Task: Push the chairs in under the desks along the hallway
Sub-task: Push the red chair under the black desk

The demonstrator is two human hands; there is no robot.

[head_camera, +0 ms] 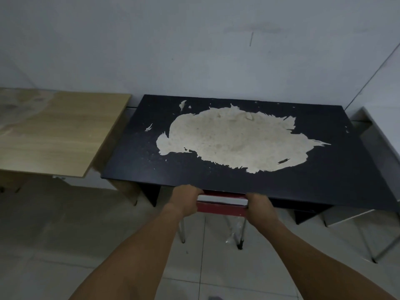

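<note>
A red chair [220,207] with metal legs stands mostly under a black desk [134,161] whose top has a large patch of peeled, pale surface. Only the chair's rear edge and legs show below the desk's front edge. My left hand [185,199] grips the chair's left end. My right hand [258,205] grips its right end. Both arms reach straight forward.
A light wooden desk [58,133] stands to the left, close beside the black one. A white table [383,135] with thin metal legs stands at the right. A pale wall runs behind all the desks. The floor is light tile.
</note>
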